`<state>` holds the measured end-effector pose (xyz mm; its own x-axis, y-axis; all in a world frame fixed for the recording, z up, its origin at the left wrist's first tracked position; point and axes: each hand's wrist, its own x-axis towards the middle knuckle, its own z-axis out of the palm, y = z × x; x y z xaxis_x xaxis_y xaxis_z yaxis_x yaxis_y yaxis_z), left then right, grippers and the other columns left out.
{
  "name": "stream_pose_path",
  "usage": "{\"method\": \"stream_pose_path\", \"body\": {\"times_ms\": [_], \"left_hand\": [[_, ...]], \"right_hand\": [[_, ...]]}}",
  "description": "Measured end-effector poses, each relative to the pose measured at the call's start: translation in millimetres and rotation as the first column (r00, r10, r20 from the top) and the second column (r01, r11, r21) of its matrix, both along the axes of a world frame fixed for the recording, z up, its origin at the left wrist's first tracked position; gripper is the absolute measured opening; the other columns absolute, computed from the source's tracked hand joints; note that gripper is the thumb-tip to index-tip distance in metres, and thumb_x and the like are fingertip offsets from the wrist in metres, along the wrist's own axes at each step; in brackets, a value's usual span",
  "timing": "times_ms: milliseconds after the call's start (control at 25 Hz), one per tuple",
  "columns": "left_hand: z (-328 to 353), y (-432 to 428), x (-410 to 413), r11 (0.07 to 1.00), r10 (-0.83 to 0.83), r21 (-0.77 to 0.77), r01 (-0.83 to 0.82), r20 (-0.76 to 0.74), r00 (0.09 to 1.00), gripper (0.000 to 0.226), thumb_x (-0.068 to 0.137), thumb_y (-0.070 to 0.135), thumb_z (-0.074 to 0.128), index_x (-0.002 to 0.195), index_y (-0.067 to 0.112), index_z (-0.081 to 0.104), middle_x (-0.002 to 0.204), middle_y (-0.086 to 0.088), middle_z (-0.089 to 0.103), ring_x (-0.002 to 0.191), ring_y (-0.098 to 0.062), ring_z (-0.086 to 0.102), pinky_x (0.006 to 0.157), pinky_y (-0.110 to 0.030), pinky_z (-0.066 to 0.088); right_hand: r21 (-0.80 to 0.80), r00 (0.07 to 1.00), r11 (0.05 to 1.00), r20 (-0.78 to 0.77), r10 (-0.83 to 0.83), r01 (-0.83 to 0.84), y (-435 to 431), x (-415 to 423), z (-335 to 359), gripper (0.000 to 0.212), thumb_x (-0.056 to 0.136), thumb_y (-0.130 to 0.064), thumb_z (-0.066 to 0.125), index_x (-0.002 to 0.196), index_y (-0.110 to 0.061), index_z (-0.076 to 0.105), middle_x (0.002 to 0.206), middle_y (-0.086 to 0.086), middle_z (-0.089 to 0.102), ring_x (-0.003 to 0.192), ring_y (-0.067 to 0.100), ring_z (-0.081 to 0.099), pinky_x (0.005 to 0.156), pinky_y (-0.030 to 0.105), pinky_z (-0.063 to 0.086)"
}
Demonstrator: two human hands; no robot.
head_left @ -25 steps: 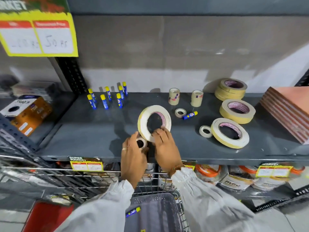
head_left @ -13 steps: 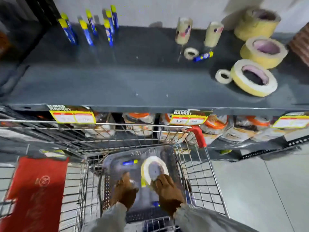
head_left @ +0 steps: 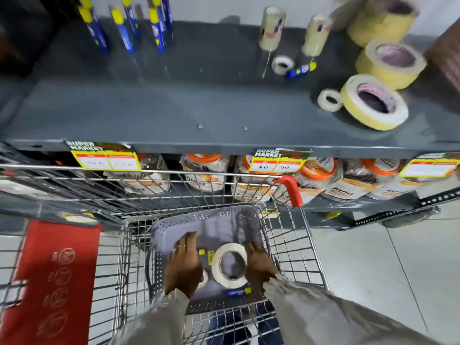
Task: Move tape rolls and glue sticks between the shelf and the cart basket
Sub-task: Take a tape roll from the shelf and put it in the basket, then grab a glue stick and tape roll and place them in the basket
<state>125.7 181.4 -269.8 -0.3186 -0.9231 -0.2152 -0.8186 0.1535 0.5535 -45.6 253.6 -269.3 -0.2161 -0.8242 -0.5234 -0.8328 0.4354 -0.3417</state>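
Both my hands are down in the grey perforated basket (head_left: 174,222) inside the wire cart. A large white tape roll (head_left: 230,266) lies flat on the basket floor. My right hand (head_left: 258,265) rests against its right rim with the fingers straight. My left hand (head_left: 184,265) is spread flat, and a small tape roll (head_left: 202,280) peeks out from under its palm. A blue glue stick (head_left: 239,292) lies at the basket's near edge, and a yellow cap (head_left: 201,252) shows by my left fingers. On the shelf (head_left: 174,108) stand several glue sticks (head_left: 124,28) and several tape rolls (head_left: 373,103).
The wire cart (head_left: 293,245) stands against the shelving, its red corner guard (head_left: 290,189) near the shelf edge. Orange-lidded jars (head_left: 316,175) fill the lower shelf behind price tags (head_left: 105,159). A red flap (head_left: 54,277) hangs at the left. Tiled floor (head_left: 385,270) lies to the right.
Both hands carried the large and small tape rolls from the shelf down into the basket. The rolls now lie on the basket floor and the fingers have straightened off them.
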Motion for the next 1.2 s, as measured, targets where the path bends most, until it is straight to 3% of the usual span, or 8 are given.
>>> {"method": "stream_pose_path", "body": {"times_ms": [80, 200, 440, 520, 640, 720, 960, 1200], "left_hand": [[45.1, -13.3, -16.8, 0.948, -0.049, -0.317, 0.033, -0.043, 0.998, 0.039, 0.078, 0.007, 0.044, 0.113, -0.001, 0.058, 0.103, -0.025, 0.068, 0.088, -0.038, 0.066, 0.077, -0.042, 0.056], [116.7, -44.4, -53.1, 0.765, -0.01, -0.638, -0.087, -0.147, 0.989, 0.034, 0.081, 0.011, 0.04, 0.11, 0.004, 0.056, 0.105, -0.027, 0.065, 0.095, -0.034, 0.052, 0.086, -0.044, 0.037], [229.3, -120.0, -118.9, 0.608, -0.097, -0.768, -0.2, -0.322, 0.942, 0.033, 0.084, 0.011, 0.037, 0.111, 0.011, 0.055, 0.112, -0.021, 0.061, 0.101, -0.029, 0.047, 0.088, -0.038, 0.032], [241.4, -132.2, -146.2, 0.658, -0.155, -0.75, -0.067, -0.222, 0.963, 0.031, 0.085, 0.008, 0.043, 0.112, 0.011, 0.058, 0.115, -0.017, 0.062, 0.102, -0.033, 0.055, 0.089, -0.04, 0.038], [241.2, -153.6, -192.8, 0.764, -0.221, -0.628, 0.146, -0.042, 0.974, 0.034, 0.087, 0.008, 0.053, 0.121, 0.012, 0.054, 0.124, -0.013, 0.061, 0.112, -0.034, 0.054, 0.096, -0.044, 0.043], [236.1, -168.6, -222.4, 0.791, -0.27, -0.559, 0.249, 0.046, 0.962, 0.038, 0.089, 0.015, 0.051, 0.127, 0.012, 0.049, 0.131, -0.012, 0.056, 0.12, -0.032, 0.05, 0.103, -0.041, 0.039], [224.0, -197.6, -290.9, 0.825, -0.288, -0.455, 0.334, 0.17, 0.942, 0.047, 0.086, 0.039, 0.058, 0.126, 0.016, 0.047, 0.141, -0.009, 0.043, 0.127, -0.033, 0.038, 0.104, -0.043, 0.034], [215.1, -209.1, -314.7, 0.812, -0.327, -0.411, 0.414, 0.269, 0.906, 0.039, 0.09, 0.041, 0.054, 0.126, 0.025, 0.051, 0.15, -0.005, 0.031, 0.137, -0.031, 0.023, 0.111, -0.046, 0.024]], "right_hand": [[-0.277, 0.999, 0.96, -0.016, 0.043, -0.046, -15.8, -0.4, 34.9, 0.041, 0.084, -0.006, 0.051, 0.124, -0.01, 0.052, 0.132, 0.011, 0.054, 0.119, 0.027, 0.053, 0.095, 0.035, 0.048], [-0.646, 0.992, 0.754, -0.103, 0.069, -0.119, -58.2, 0.5, 101.9, 0.026, 0.077, -0.009, 0.046, 0.091, -0.007, 0.067, 0.093, 0.013, 0.07, 0.084, 0.03, 0.066, 0.074, 0.034, 0.048], [-0.945, 0.963, 0.325, -0.108, -0.246, -0.023, -136.3, -54.3, 218.6, 0.029, 0.066, -0.01, 0.045, 0.087, -0.009, 0.066, 0.093, 0.015, 0.07, 0.088, 0.026, 0.046, 0.072, 0.033, 0.033], [-0.91, 0.934, 0.414, -0.139, -0.328, 0.01, -148.9, -86.9, 240.3, 0.035, 0.065, -0.003, 0.055, 0.099, -0.005, 0.065, 0.102, 0.017, 0.067, 0.096, 0.034, 0.054, 0.08, 0.037, 0.039], [-0.657, 0.881, 0.754, -0.345, -0.325, 0.021, -164.8, -138.2, 253.8, 0.043, 0.081, -0.012, 0.055, 0.123, -0.005, 0.052, 0.126, 0.018, 0.056, 0.115, 0.037, 0.049, 0.095, 0.043, 0.041], [-0.503, 0.862, 0.864, -0.436, -0.259, 0.005, -168.3, -161.3, 249.9, 0.044, 0.086, -0.016, 0.05, 0.128, -0.004, 0.047, 0.132, 0.019, 0.052, 0.123, 0.035, 0.043, 0.107, 0.043, 0.034], [-0.222, 0.805, 0.972, -0.589, -0.069, -0.079, -168.1, -197.4, 239.6, 0.048, 0.089, -0.018, 0.048, 0.135, -0.006, 0.04, 0.14, 0.021, 0.046, 0.139, 0.043, 0.023, 0.116, 0.056, 0.015], [-0.185, 0.817, 0.976, -0.577, -0.016, -0.111, -175.6, -204.3, 249.3, 0.046, 0.091, -0.018, 0.048, 0.135, -0.009, 0.042, 0.138, 0.018, 0.05, 0.134, 0.04, 0.032, 0.119, 0.053, 0.014]]}}
